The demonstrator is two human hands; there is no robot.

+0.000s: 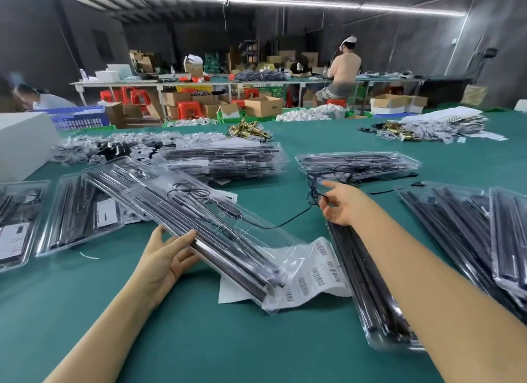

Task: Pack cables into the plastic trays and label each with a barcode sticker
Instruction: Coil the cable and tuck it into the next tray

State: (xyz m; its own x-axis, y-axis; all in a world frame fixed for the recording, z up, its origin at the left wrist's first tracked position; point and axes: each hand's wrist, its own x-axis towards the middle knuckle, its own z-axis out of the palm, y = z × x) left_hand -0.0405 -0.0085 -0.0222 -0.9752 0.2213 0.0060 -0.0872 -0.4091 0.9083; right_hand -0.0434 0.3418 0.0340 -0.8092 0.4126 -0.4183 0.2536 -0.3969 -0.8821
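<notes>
My left hand [166, 258] cradles the near edge of the clear plastic tray [199, 220], fingers loosely spread under it; I judge it light, flexy and slick, best held by its long rims. Right of the tray, my right hand [340, 204] pinches the limp black cable [296, 215]. The barcode sticker sheet [319, 274] lies under the tray's near end on the green table [199, 340], in a dim workshop.

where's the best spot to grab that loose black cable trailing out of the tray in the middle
Judging by its pose, take the black cable on the slack run lying flat on the green table, between the clear tray and the right hand, pinching from above. It lies bare there; farther up it is already bunched at that hand's fingertips, while the left hand steadies the tray.
</notes>
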